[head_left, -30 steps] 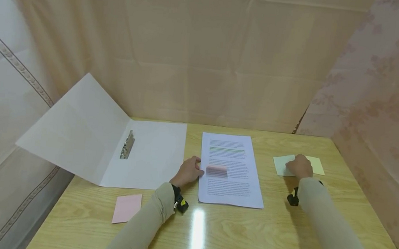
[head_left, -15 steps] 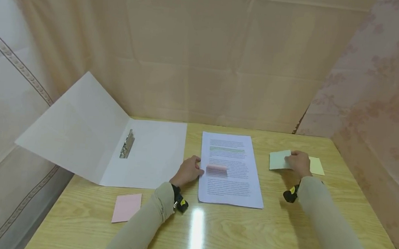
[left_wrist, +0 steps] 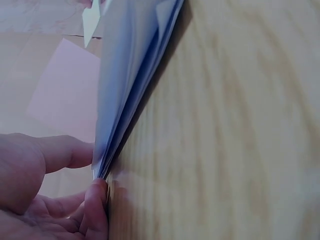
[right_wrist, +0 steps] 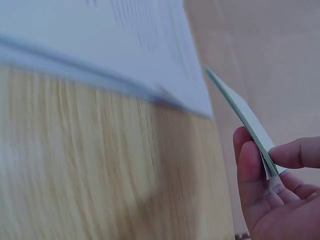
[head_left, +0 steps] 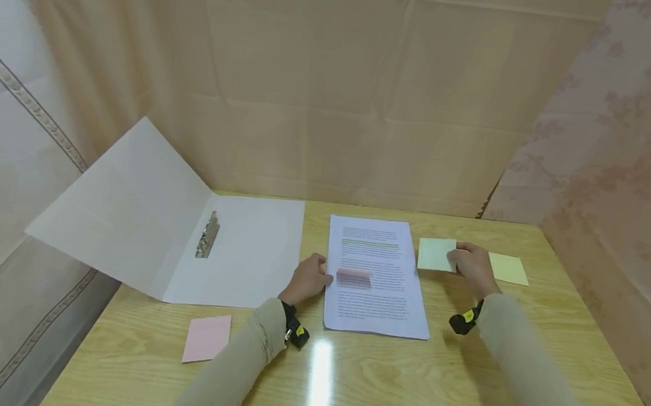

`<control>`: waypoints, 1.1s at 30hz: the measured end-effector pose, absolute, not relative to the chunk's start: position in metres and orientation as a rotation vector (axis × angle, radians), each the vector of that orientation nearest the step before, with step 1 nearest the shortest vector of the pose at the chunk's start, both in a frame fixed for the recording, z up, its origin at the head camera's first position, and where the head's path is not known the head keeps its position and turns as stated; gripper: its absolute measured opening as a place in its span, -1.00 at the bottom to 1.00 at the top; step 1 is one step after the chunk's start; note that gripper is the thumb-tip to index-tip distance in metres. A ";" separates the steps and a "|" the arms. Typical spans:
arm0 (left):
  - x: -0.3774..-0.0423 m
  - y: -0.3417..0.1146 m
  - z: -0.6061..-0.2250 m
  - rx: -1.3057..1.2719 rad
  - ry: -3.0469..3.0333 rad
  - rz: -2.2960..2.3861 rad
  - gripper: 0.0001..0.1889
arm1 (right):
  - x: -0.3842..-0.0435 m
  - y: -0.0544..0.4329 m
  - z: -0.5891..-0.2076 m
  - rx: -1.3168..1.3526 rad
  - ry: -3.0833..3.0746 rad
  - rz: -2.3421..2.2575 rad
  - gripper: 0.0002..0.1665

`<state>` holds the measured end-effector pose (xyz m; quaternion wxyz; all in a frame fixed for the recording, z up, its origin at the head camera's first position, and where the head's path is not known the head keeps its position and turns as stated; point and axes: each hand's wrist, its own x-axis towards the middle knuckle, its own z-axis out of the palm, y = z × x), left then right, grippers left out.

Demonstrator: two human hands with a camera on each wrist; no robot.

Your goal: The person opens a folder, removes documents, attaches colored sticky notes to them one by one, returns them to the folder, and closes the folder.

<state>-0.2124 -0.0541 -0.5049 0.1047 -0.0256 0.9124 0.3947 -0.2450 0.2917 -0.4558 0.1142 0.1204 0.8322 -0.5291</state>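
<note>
In the head view, a stack of printed sheets (head_left: 371, 312) lies on the table, with a green-highlighted passage and a pink sticky note (head_left: 353, 274) stuck on the top page. At the stack's left edge is my left hand (head_left: 304, 281); the left wrist view shows the thumb (left_wrist: 67, 151) and a finger pinching that edge. My right hand (head_left: 474, 266) holds a pad of pale green sticky notes (head_left: 436, 255) just right of the stack. The right wrist view shows the green pad (right_wrist: 245, 117) between thumb and fingers, tilted and raised off the table.
A white folder (head_left: 254, 267) with a metal clip (head_left: 208, 235) lies open at left, its cover raised. A pink sticky-note pad (head_left: 207, 339) lies in front of it. A yellow sticky-note pad (head_left: 508, 269) lies at right. A curtain (head_left: 345, 102) hangs behind the table.
My right hand has picked up the green pad from beside the yellow one and carried it left, up to the stack's right edge. The left hand has stayed in place.
</note>
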 end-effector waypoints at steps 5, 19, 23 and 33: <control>-0.212 -0.053 -0.505 -0.113 2.709 1.184 -0.52 | -0.241 0.275 -0.458 0.357 2.356 -1.662 -0.31; -0.212 -0.058 -0.506 -0.094 2.726 1.285 -0.60 | -0.238 0.238 -0.452 0.373 2.188 -1.824 -0.36; -0.212 -0.059 -0.505 -0.101 2.725 1.385 -0.65 | -0.236 0.233 -0.451 0.361 2.174 -1.844 -0.38; -0.209 -0.054 -0.501 -0.096 2.725 1.585 -0.74 | -0.232 0.222 -0.450 0.316 2.177 -1.839 -0.40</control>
